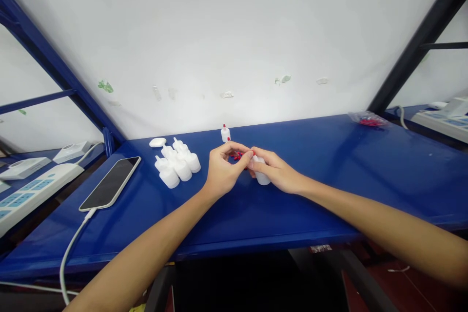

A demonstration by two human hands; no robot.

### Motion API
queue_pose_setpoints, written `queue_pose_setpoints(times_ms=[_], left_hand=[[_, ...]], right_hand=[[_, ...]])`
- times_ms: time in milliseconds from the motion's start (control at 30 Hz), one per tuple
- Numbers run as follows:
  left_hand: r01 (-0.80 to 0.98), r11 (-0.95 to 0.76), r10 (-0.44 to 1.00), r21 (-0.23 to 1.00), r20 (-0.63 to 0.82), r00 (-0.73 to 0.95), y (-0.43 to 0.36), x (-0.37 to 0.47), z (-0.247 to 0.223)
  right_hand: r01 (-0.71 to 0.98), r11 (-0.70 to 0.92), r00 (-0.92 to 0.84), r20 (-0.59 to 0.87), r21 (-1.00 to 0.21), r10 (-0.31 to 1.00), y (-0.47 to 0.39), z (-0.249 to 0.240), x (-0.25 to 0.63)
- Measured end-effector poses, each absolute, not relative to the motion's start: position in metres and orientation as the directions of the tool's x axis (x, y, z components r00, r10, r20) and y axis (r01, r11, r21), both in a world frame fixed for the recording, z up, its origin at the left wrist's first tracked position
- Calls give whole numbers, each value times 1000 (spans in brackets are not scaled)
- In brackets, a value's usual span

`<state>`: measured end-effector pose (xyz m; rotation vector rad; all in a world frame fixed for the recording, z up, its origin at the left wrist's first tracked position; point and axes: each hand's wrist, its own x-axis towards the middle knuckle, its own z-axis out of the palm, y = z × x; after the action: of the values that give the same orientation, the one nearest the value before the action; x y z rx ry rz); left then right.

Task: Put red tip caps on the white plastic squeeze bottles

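Bottle in the head view sits upright or nearly so in the right hand, thumb and fingers wrapped near its shoulder. Left hand is narrow, thumb and forefinger pinching a red cap at the nozzle. Good handling here calls for light pressure on the soft-looking body and the cap in line with the nozzle; loose red caps lie just behind the fingers.
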<state>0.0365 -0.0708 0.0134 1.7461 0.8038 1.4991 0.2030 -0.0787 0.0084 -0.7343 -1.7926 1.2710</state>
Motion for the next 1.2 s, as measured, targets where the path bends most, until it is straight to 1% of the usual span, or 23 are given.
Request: queue_pose_setpoints(times_ms=[100, 167, 267, 367, 533, 600, 667, 800, 1000, 1200], left_hand=[[80, -613, 786, 786, 597, 163, -68, 35, 13], [147, -664, 747, 733, 638, 188, -68, 34, 13], [251, -753, 657, 609, 719, 225, -70, 32, 14], [325, -820, 563, 471, 769, 305, -72, 30, 14], [371, -875, 467, 312, 746, 475, -69, 27, 10], [372, -886, 449, 276, 706, 548, -67, 29, 8], [395, -884, 453, 251, 672, 586, -67, 32, 7], [440, -881, 431, 173, 677, 596, -67, 36, 5], [455, -884, 372, 105, 746, 552, -62, 31, 2], [455, -885, 204, -95, 801, 563, -59, 29, 7]], right_hand=[[-12, 281, -528, 245, -960, 813, -79, 11, 205], [-29, 245, -529, 223, -969, 819, -79, 13, 206], [-75, 191, -511, 203, -979, 835, -76, 16, 207], [-116, 129, -512, 171, -985, 842, -71, 18, 208], [-208, -5, -458, 93, -978, 884, -70, 23, 207], [-256, -8, -413, 102, -967, 905, -73, 24, 203], [-317, 3, -380, 130, -948, 916, -76, 24, 199], [-383, -40, -379, 117, -923, 918, -82, 22, 193], [-416, -131, -465, 86, -900, 881, -87, 27, 192], [-426, -260, -540, 13, -867, 841, -87, 38, 199]])
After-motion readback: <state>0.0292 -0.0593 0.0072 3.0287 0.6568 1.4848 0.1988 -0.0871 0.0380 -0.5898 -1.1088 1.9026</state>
